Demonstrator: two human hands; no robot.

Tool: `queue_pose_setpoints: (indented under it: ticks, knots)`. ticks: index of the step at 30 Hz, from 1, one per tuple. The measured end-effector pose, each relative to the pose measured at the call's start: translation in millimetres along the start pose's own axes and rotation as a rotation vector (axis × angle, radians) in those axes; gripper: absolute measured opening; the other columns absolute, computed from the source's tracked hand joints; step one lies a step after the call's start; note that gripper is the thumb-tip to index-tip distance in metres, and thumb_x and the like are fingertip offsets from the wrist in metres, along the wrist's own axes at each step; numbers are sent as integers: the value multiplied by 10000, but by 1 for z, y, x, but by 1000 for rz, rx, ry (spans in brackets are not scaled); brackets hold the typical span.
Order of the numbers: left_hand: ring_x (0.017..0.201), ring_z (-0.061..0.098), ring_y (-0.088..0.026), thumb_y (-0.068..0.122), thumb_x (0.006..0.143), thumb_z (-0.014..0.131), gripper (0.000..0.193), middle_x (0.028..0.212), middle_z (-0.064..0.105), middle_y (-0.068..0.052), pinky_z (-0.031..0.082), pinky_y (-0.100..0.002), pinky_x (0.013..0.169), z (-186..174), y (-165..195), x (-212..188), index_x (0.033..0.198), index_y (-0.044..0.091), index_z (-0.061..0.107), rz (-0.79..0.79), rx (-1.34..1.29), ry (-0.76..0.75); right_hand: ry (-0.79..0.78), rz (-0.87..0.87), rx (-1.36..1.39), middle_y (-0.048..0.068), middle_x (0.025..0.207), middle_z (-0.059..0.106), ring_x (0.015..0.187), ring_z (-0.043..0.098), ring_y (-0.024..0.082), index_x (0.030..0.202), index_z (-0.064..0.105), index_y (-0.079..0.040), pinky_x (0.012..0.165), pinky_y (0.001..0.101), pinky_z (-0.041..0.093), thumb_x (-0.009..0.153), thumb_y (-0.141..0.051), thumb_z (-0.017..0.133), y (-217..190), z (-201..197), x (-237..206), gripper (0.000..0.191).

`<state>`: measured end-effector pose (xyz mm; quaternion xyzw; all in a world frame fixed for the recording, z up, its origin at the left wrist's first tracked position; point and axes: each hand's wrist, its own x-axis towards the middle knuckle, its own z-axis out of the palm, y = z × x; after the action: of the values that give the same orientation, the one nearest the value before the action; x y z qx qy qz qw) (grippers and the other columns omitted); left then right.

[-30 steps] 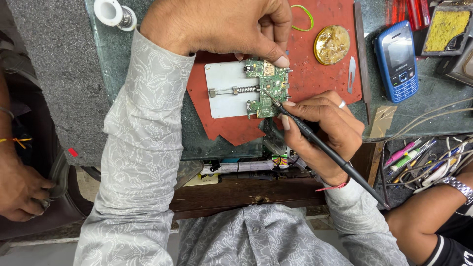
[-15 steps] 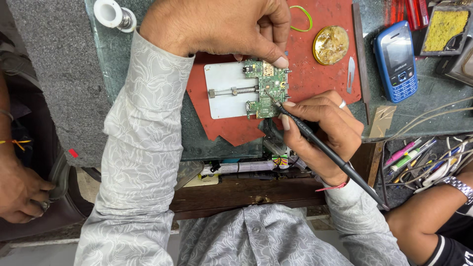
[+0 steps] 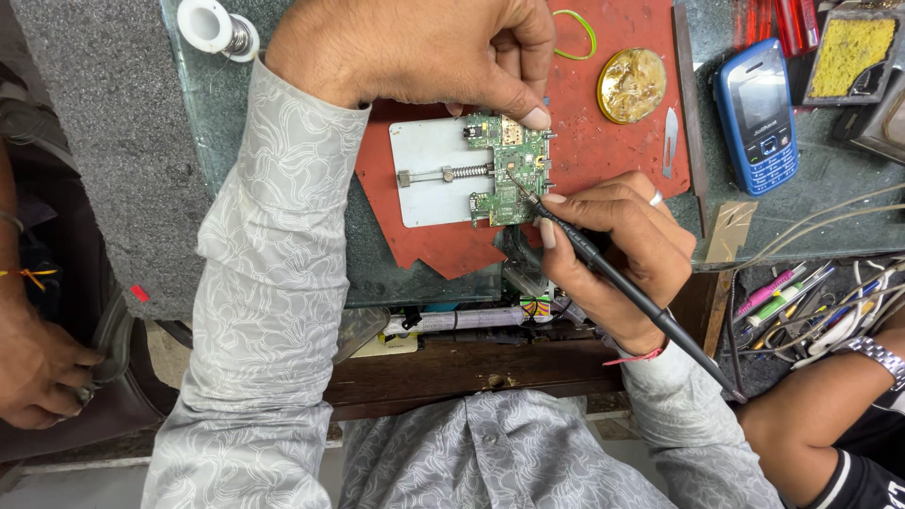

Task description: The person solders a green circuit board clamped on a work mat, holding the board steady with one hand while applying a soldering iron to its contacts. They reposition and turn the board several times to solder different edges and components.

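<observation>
On the red mat (image 3: pixel 603 132) near the middle of the bench (image 3: pixel 217 170), a green circuit board (image 3: pixel 507 170) sits clamped at the right end of a white metal holder plate (image 3: pixel 429 160). Its long axis runs from the far side toward the near edge of the bench. The left hand (image 3: pixel 424 52) reaches in from above, fingers curled, its thumb tip pressing the board's upper right corner. The right hand (image 3: pixel 613 254) grips a thin black probe (image 3: pixel 622 283) like a pen; the probe lies on a diagonal, its tip touching the board's middle and its tail running down to the right past the wrist.

A round gold-coloured tin (image 3: pixel 632 85) rests on the mat's far right part, with a green rubber band (image 3: pixel 575 33) to its left. Right of the mat lies a blue keypad phone (image 3: pixel 757 113), upright, screen up. A yellow sponge in a dark tray (image 3: pixel 853 52) occupies the top right corner, and a spool of solder wire (image 3: pixel 215 28) stands at the top left.
</observation>
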<state>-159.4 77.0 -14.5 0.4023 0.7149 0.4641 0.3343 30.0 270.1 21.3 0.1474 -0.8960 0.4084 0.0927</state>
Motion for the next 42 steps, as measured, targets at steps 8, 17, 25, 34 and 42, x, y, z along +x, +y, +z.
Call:
queue_pose_setpoints:
  ticks: [8, 17, 25, 34, 42]
  knots:
    - [645, 667, -91, 323, 877, 821, 304, 760, 711, -15, 525, -264, 538, -1, 2, -2, 939, 47, 708, -12, -2, 7, -20, 26, -1, 139, 1026, 746, 881, 706, 218, 1095, 697, 28, 827, 300, 543, 920, 36, 807, -4, -1, 0, 207]
    - [656, 666, -91, 333, 875, 830, 326, 772, 708, -17, 527, -262, 541, 0, -1, -1, 953, 43, 703, -10, -6, 10, 1, 12, 2, 132, 1001, 746, 883, 704, 217, 1081, 699, 24, 817, 301, 541, 904, 35, 812, 0, 2, -1, 210]
    - [644, 655, -89, 333, 879, 823, 320, 761, 701, -11, 520, -263, 535, 1, -1, 0, 956, 46, 706, -9, -8, 7, -3, -7, -10, 130, 989, 746, 875, 693, 220, 1076, 708, 23, 806, 299, 517, 895, 37, 815, 0, 2, 0, 211]
    - [640, 651, -86, 329, 878, 819, 309, 756, 701, -6, 516, -262, 532, 0, 1, -1, 953, 51, 709, -11, -5, 17, -12, 13, 1, 126, 994, 742, 846, 687, 212, 1090, 709, 21, 815, 293, 520, 903, 37, 811, -2, 0, 0, 214]
    - [634, 654, -81, 333, 875, 817, 312, 750, 697, 5, 519, -257, 528, 0, 2, -1, 950, 52, 705, -10, 6, 22, 4, 12, -1, 123, 998, 752, 842, 690, 199, 1078, 713, 22, 800, 295, 529, 900, 36, 815, -1, 3, 1, 205]
